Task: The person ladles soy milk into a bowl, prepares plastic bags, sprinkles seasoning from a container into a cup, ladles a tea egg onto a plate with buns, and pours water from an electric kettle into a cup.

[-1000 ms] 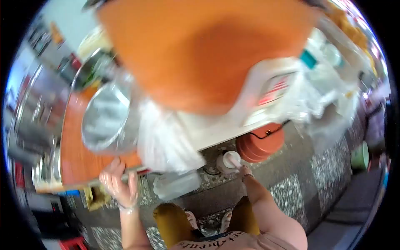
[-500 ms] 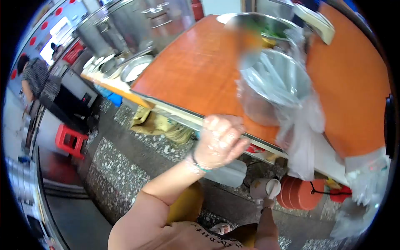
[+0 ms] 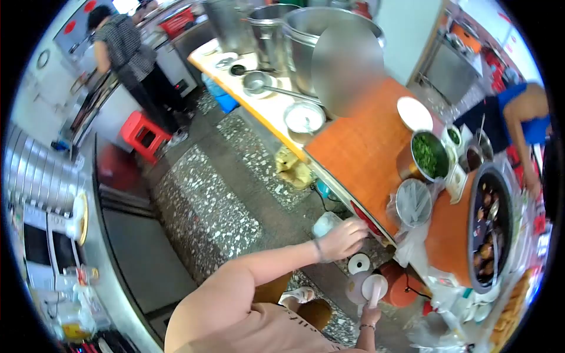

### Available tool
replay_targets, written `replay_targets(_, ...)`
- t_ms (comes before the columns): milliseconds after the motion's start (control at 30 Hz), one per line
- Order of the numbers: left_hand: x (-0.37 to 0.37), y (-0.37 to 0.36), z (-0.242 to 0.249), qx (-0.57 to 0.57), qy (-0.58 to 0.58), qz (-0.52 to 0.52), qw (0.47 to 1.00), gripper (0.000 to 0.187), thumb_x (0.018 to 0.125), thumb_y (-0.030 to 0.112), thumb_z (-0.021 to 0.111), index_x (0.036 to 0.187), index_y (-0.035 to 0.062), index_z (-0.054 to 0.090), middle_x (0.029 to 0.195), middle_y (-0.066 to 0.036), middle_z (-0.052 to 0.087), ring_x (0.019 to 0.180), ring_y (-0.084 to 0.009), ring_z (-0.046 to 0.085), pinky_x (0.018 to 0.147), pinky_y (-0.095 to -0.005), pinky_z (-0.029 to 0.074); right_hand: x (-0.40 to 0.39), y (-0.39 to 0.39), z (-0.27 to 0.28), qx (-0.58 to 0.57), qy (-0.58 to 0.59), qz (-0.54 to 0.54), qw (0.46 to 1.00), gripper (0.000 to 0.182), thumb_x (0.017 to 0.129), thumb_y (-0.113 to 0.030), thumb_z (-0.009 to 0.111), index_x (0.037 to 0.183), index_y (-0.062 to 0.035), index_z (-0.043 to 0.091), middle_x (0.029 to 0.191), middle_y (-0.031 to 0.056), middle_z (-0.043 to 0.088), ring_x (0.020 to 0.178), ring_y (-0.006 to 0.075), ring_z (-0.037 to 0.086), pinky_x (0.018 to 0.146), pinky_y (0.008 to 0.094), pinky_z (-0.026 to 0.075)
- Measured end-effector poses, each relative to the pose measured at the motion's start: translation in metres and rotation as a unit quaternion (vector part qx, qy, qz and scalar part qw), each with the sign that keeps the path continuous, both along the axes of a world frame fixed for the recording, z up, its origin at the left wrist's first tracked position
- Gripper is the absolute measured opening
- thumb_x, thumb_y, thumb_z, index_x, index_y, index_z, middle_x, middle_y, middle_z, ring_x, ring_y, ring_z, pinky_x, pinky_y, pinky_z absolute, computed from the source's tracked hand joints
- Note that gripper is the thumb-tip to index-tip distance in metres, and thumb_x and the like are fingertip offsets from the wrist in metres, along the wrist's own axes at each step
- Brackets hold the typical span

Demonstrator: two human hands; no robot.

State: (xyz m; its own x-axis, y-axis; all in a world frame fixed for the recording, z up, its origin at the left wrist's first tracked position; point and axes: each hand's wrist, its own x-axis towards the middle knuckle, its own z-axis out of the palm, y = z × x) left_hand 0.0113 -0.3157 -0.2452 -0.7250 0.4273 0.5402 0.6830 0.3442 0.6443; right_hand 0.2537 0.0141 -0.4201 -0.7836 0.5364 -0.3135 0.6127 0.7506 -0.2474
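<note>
My left hand (image 3: 343, 239) is raised near the front edge of the orange table (image 3: 347, 147), its fingers curled together with nothing visible in them. Lower down, my right hand (image 3: 370, 316) grips the pale handle of a white scoop (image 3: 375, 288). The scoop is over or at a pale round container (image 3: 355, 289) beside an orange bucket (image 3: 400, 287); whether they touch is unclear. On the table is a plastic-lined pot (image 3: 414, 203), and behind it a metal pot of chopped greens (image 3: 425, 154).
A large pot of dark food (image 3: 487, 229) is at the right. Beyond it a person in blue (image 3: 521, 112) reaches in. Another person (image 3: 126, 50) works at the far left counter near a red stool (image 3: 144, 136). A steel counter (image 3: 118, 253) runs along the left.
The view has turned, bringing the large pot and the person in blue into sight. My left hand appears lower and farther right. My right hand still holds the scoop.
</note>
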Motion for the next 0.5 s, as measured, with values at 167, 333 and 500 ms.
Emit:
replay_targets(167, 0.163, -0.131, 0.065, -0.124, -0.141, 0.111, 0.976, 0.032, 0.081, 0.013, 0.060, 0.111, 0.0013, 0.056, 0.119, -0.017, 0.053, 0.113, -0.0348, 0.049, 0.101, -0.0421, 0.039, -0.006, -0.087, 0.184, -0.100, 0.028, 0.117, 0.988, 0.028, 0.071, -0.018, 0.067, 0.090, 0.0014, 0.064, 0.082, 0.0229, 0.066, 0.081, 0.0380, 0.065, 0.073, 0.0450, 0.049)
replay_targets(333, 0.314, -0.237, 0.117, -0.130, -0.252, 0.366, 0.887, 0.031, 0.081, 0.016, 0.060, 0.110, 0.0050, 0.058, 0.115, -0.015, 0.056, 0.109, -0.0345, 0.053, 0.098, -0.0414, 0.042, -0.031, -0.192, 0.299, -0.186, 0.063, 0.268, 0.943, 0.028, 0.068, -0.015, 0.065, 0.090, 0.0017, 0.062, 0.080, 0.0201, 0.065, 0.075, 0.0349, 0.063, 0.071, 0.0408, 0.049)
replay_targets(500, 0.421, -0.326, 0.126, -0.123, -0.270, 0.515, 0.804, 0.028, 0.080, 0.014, 0.060, 0.106, 0.0046, 0.059, 0.113, -0.016, 0.056, 0.107, -0.0353, 0.053, 0.093, -0.0423, 0.044, -0.057, -0.326, 0.334, -0.286, 0.143, 0.403, 0.858, 0.030, 0.070, -0.018, 0.067, 0.091, 0.0025, 0.061, 0.079, 0.0212, 0.064, 0.075, 0.0336, 0.064, 0.070, 0.0410, 0.050)
